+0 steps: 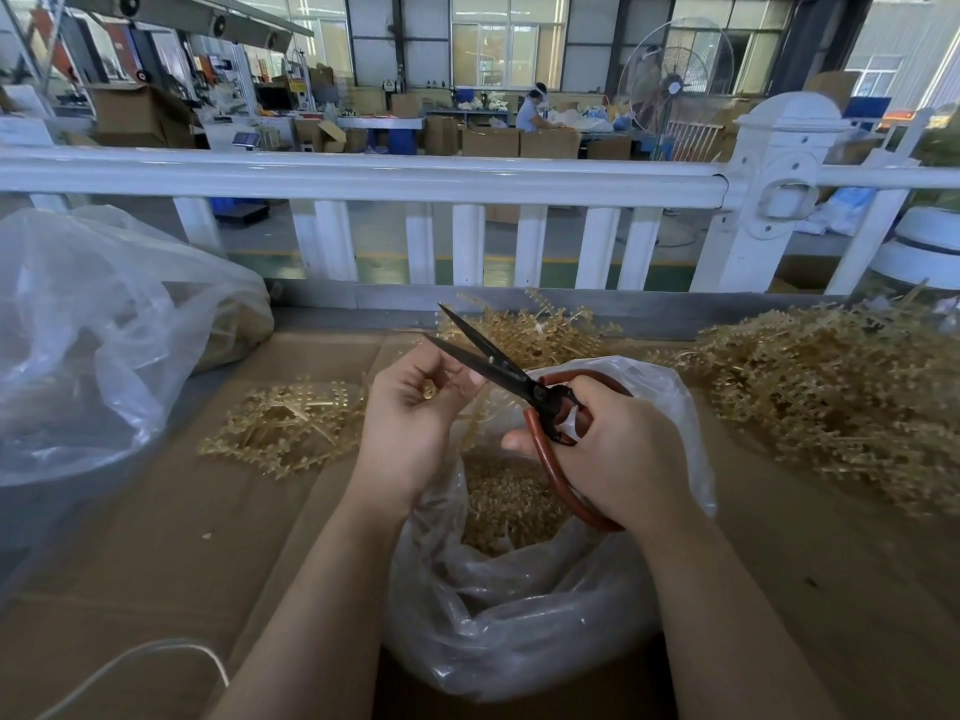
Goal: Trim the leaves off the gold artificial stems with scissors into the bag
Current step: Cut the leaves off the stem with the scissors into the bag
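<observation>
Gold leaf trimmings fill the clear bag (519,615); right hand (618,449) grips scissors (519,376), left hand (415,407) pinches stem (475,413).

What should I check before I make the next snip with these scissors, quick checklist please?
1. Scissors blades apart, ready to cut: ok.
2. Right hand gripping the red handles: ok.
3. Left hand holding a gold stem: ok.
4. Open bag under the hands to catch the leaves: ok.
5. Left fingers away from the blades: not ok, they lie right beside them.
6. Stem seated between the blades: cannot tell.
</observation>
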